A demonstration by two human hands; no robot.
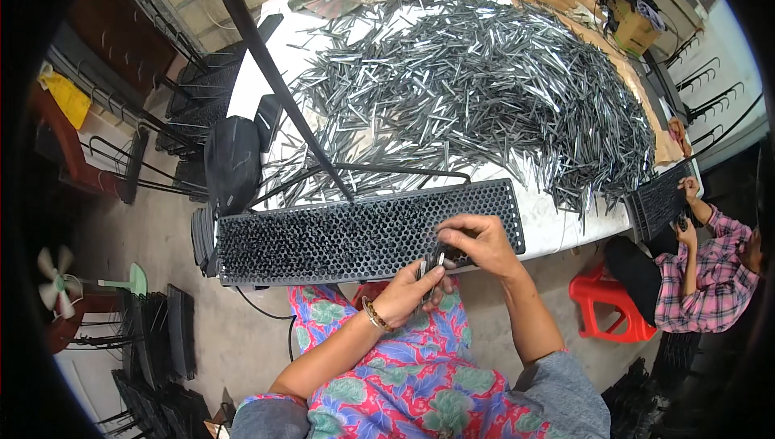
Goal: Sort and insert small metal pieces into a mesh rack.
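Observation:
A long black perforated tray (323, 237) lies across my lap against the table's near edge, most of its holes filled with thin dark metal pins. My left hand (410, 292), a bracelet on its wrist, is closed on a small bundle of metal pins (429, 265) just below the tray's near edge. My right hand (478, 244) pinches one pin over the tray's right part. A huge heap of the same grey metal pins (484, 92) covers the white table (557, 225) beyond.
A black metal pole (274, 76) slants across the table's left. Another person in a pink checked shirt (702, 278) sits at right with a second black tray (658, 205), beside a red plastic stool (601, 306). Stacked black trays (161, 350) and a fan (56, 278) stand on the floor at left.

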